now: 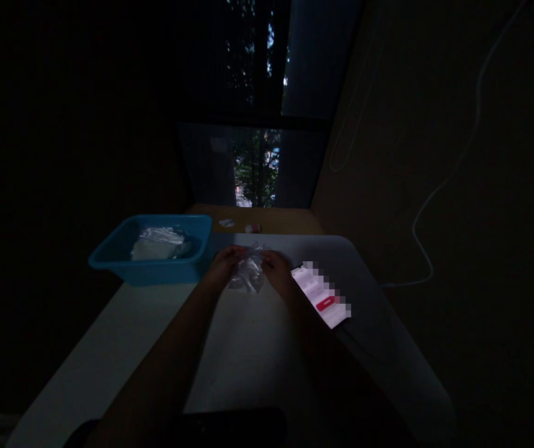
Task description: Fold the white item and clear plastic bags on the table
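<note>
A small, crumpled, clear plastic bag is at the far middle of the table, its gathered top standing up between two bare hands. The left hand has its fingers closed on the bag's upper left side, and the right hand appears to pinch the upper right; the dimness hides the exact grip of each fingertip. The step in hand looks to be working at the bag's gathered neck with both hands. The next move, I judge, calls for light, matched fingertip control on both sides, since such thin film would slip or tear easily.

Just right of the right hand, a flat phone with a lit pinkish screen lies on the white, round-cornered table. To the left stands a blue rectangular plastic basin holding a pale, shiny, film-like bundle. Beyond the table's far edge, a brown wooden ledge carries a white scrap and a small pink-and-white cylinder.
</note>
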